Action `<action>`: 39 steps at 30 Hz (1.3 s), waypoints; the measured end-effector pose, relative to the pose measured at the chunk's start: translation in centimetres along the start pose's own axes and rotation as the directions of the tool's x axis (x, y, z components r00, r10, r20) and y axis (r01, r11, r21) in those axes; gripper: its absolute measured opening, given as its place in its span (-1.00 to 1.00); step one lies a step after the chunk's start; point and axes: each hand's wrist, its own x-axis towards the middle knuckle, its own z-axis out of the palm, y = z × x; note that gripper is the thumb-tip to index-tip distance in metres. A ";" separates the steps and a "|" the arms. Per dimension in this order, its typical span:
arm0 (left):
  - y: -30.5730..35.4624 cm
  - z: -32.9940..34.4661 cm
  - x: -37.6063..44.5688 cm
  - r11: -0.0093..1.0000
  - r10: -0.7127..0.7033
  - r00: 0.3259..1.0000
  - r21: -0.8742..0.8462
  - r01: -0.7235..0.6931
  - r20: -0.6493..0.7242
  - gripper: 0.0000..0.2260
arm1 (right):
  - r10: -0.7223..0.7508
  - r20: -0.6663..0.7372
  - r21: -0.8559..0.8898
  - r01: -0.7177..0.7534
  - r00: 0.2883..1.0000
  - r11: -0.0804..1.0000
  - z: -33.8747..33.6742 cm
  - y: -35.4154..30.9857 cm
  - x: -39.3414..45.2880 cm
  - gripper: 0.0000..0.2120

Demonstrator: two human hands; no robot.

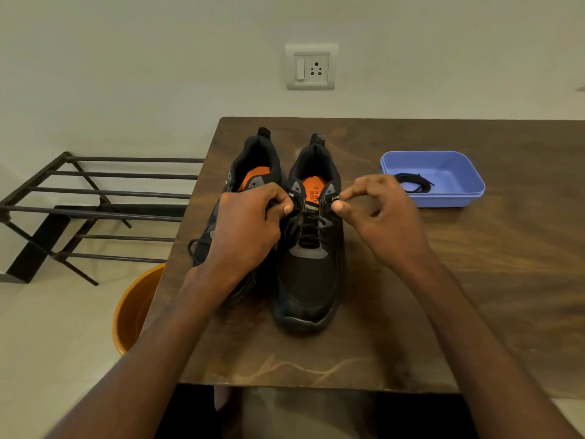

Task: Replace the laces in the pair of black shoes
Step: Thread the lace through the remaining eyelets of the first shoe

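Two black shoes with orange insoles stand side by side on the brown table, toes toward me. The right shoe is laced with a black lace. My left hand pinches that lace at the shoe's upper left eyelets. My right hand pinches it at the upper right eyelets. The left shoe is largely hidden behind my left hand; a loop of its lace hangs over the table's left edge. A blue tray at the right holds a coiled black lace.
A dark metal shoe rack stands on the floor left of the table. An orange bucket sits on the floor by the table's left edge. A wall socket is on the wall behind.
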 end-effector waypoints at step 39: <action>0.2 -0.2 -0.1 1.000 0.015 1.000 0.001 -0.015 0.013 -0.97 | 0.258 0.131 0.329 -0.288 0.957 0.899 -0.6 -0.3 0.1 -0.93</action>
